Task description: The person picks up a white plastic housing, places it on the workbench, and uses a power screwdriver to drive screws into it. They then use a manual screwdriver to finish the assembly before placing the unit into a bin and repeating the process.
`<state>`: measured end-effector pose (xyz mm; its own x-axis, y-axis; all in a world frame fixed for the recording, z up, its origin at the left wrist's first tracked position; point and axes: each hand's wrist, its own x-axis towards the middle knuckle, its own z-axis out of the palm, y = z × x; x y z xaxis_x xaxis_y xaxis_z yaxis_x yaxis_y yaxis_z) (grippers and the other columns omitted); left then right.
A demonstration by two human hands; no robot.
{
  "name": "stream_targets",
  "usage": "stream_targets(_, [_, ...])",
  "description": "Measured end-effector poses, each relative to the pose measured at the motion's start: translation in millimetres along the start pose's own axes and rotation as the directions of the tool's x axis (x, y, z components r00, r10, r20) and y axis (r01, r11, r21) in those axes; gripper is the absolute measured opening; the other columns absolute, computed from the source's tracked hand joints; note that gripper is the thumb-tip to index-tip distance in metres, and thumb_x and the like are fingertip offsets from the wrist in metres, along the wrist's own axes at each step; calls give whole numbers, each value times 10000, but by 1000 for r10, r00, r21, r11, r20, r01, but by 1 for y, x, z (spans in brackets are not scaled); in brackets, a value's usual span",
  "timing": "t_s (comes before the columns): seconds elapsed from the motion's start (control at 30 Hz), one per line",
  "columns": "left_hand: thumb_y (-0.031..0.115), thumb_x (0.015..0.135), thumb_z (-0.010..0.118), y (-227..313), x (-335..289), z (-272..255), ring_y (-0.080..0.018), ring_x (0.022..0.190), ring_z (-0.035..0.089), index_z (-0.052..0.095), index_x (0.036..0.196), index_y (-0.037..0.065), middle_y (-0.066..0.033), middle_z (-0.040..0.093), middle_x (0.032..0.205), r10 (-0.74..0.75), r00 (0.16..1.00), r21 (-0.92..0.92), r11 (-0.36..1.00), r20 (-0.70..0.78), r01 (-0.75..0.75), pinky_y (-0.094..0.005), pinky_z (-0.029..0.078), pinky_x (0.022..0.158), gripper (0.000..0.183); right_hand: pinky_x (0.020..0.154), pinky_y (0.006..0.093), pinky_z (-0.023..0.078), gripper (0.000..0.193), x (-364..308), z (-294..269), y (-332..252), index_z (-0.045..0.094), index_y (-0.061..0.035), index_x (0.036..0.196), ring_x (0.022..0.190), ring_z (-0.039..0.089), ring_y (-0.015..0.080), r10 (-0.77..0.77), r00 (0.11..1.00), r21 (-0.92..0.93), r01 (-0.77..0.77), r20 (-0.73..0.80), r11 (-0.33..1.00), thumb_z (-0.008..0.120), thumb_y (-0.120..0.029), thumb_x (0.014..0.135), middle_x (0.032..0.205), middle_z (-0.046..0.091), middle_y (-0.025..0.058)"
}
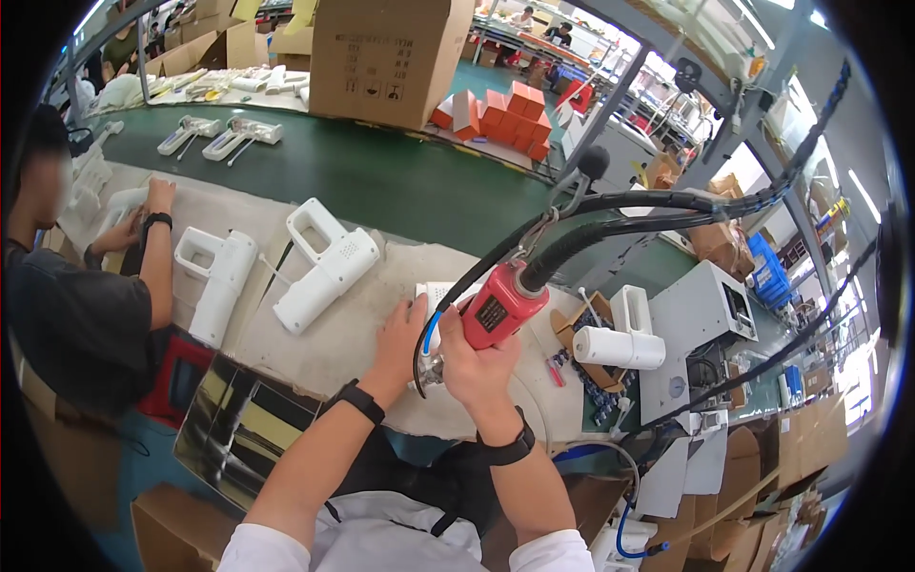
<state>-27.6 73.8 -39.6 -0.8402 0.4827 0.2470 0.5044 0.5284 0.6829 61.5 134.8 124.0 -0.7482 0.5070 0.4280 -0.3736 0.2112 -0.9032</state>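
Nearest the lens, two bare forearms with black wristbands, rising from the lower edge toward the red power screwdriver [498, 307], landmark for all that follows. Far left of the screwdriver, a co-worker in a dark shirt [76, 315], arm stretched over white parts. Closer in, still left of the screwdriver, two white gun-shaped housings lying on the pale work mat [324, 353]: one handle-up housing [217, 278], then a larger housing [326, 265] tilted beside it. Beyond those, up and left of the screwdriver, two more white units [224, 136] riding the green conveyor belt [381, 181]. Left hand [398, 336] just left of the screwdriver, fingers spread flat, pressing down on a white housing piece [440, 292], mostly hidden behind the tool. Right hand [475, 367] directly under the screwdriver's red body, fingers wrapped tight around its lower end, tool tilted, tip down at the white piece, exact contact point hidden by the hand. Black hoses [610, 221] sweeping up and right from the screwdriver's top. Right of the screwdriver, a white cylindrical part [620, 348] resting over an open cardboard tray [577, 329], then a white machine box [701, 310]. Up beyond the screwdriver, a big cardboard carton [386, 57] and a stack of orange boxes [505, 114].
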Motion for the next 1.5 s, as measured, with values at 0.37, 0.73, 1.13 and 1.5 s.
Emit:
stream_targets(0.37, [-30,658,699,12,-26,-87,-274,1140,595,220,1507,48,-221,506,1366,-310,949,-656,706,51,266,-352,513,902,978,538,259,481,235,26,-82,-69,539,-23,1105,579,573,124,-61,928,136,118,-367,984,642,-40,894,827,616,56])
stream_targets(0.73, [-79,660,697,-12,-98,-173,-248,1022,648,208,1518,80,-234,477,1390,-359,931,-885,412,62,217,-337,531,859,1000,926,376,469,667,-78,-95,-2,368,22,1380,999,587,220,8,992,-95,-20,-127,995,655,-320,884,1274,529,148])
stream_targets(1.13, [-8,613,822,29,-131,-133,-236,1080,602,381,1419,-13,-142,536,1337,1,951,-679,701,308,219,-378,505,919,919,901,293,485,758,-175,-157,-35,418,23,1395,1106,579,159,434,889,225,-456,145,861,775,-169,755,1261,584,114])
stream_targets(1.5, [42,765,664,-111,-43,-147,-371,1379,328,367,1455,55,-224,370,1472,-139,990,530,840,1,118,-425,239,1147,752,764,382,569,545,-457,-373,-71,634,50,1091,847,688,285,713,404,582,-413,-573,701,636,-333,703,985,692,156])
